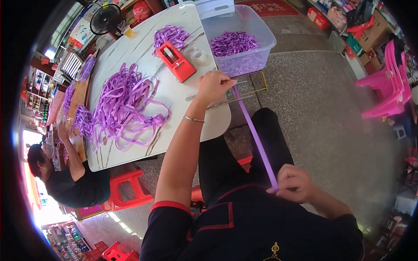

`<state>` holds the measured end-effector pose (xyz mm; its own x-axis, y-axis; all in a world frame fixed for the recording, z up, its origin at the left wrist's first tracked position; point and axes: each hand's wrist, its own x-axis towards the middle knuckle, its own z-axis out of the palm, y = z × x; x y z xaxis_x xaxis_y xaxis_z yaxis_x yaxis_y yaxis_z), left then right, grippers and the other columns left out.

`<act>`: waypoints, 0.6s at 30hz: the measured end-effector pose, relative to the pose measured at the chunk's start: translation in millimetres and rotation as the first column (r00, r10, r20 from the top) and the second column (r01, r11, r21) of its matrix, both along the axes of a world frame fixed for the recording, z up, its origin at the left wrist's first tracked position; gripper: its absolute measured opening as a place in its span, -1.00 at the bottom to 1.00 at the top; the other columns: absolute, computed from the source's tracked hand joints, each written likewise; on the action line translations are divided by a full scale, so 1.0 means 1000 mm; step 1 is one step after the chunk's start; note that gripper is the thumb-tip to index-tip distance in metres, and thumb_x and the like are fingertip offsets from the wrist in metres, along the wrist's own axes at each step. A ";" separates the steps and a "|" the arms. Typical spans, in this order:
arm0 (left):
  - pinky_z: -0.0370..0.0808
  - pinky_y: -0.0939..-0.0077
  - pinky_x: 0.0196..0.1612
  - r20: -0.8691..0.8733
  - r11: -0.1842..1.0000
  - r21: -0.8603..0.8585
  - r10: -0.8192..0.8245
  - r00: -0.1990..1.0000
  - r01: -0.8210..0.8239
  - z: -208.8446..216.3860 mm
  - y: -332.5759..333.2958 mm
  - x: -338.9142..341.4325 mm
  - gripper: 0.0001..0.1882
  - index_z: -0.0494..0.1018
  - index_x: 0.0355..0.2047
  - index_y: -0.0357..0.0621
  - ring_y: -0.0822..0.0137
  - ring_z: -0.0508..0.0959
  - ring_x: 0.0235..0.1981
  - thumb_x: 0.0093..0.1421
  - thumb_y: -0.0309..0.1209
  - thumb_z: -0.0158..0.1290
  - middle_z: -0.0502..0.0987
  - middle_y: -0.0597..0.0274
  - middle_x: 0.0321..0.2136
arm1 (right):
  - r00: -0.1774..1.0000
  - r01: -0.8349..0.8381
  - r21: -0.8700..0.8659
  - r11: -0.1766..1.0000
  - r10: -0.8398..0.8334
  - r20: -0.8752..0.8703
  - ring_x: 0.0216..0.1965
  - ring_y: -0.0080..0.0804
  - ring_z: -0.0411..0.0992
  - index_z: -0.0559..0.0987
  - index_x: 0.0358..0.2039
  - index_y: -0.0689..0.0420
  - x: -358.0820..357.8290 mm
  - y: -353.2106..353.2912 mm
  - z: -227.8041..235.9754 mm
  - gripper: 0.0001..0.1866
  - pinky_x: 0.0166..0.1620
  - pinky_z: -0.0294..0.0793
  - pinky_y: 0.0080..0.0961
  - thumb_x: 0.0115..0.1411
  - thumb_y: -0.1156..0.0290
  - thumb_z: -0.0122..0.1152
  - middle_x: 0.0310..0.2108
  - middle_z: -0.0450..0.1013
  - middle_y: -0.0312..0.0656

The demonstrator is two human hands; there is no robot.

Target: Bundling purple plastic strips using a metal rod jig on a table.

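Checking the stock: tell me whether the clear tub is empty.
No, the clear plastic tub holds a heap of purple ribbon pieces.

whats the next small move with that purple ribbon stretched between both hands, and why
Probably bring the left hand down to the red tape dispenser just beside it. The purple ribbon already runs taut from that hand, at the table's edge, to the right hand pinching it near the body, so the length looks set, and the dispenser is the nearest tool.
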<state>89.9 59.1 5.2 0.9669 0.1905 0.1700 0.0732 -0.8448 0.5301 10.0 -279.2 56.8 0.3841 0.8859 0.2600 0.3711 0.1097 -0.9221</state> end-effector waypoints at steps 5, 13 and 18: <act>0.23 0.39 -0.39 0.010 1.000 -0.014 0.020 1.000 -0.020 0.000 0.000 0.000 -0.74 0.56 -0.54 -0.12 0.34 0.45 -0.55 -0.03 -0.17 0.16 0.45 0.28 -0.60 | 0.989 -0.142 0.145 0.979 0.133 0.072 -0.57 -0.52 0.29 0.62 -0.35 0.13 0.041 0.034 0.051 -0.76 -0.51 0.26 -0.62 -0.12 0.43 0.34 -0.60 0.31 -0.36; 0.22 0.25 -0.26 -0.096 0.998 -0.010 0.056 0.994 -0.057 0.004 0.000 -0.001 -0.85 0.58 -0.58 0.06 0.23 0.40 -0.36 -0.09 -0.20 0.16 0.43 0.32 -0.58 | 0.996 0.061 0.348 0.936 -0.035 -0.081 -0.64 -0.71 0.04 0.56 -0.29 0.26 0.156 0.167 0.095 -0.70 -0.53 0.02 -0.72 0.18 0.30 -0.02 -0.73 0.05 -0.47; 0.21 0.27 -0.25 -0.019 1.000 -0.008 0.017 1.000 -0.017 0.003 0.001 -0.005 -0.87 0.55 -0.57 -0.02 0.22 0.38 -0.34 -0.06 -0.28 0.12 0.40 0.29 -0.58 | 0.980 0.022 0.246 0.969 0.028 -0.199 -0.64 -0.75 -0.01 0.52 -0.17 0.27 0.239 0.263 0.059 -0.63 -0.56 -0.05 -0.77 0.24 0.24 -0.09 -0.70 0.05 -0.52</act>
<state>84.4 60.0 7.9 0.9665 0.2079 0.1503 0.0972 -0.8389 0.5355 248.6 -16.2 115.7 0.4480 0.8053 0.3882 0.1820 0.3430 -0.9216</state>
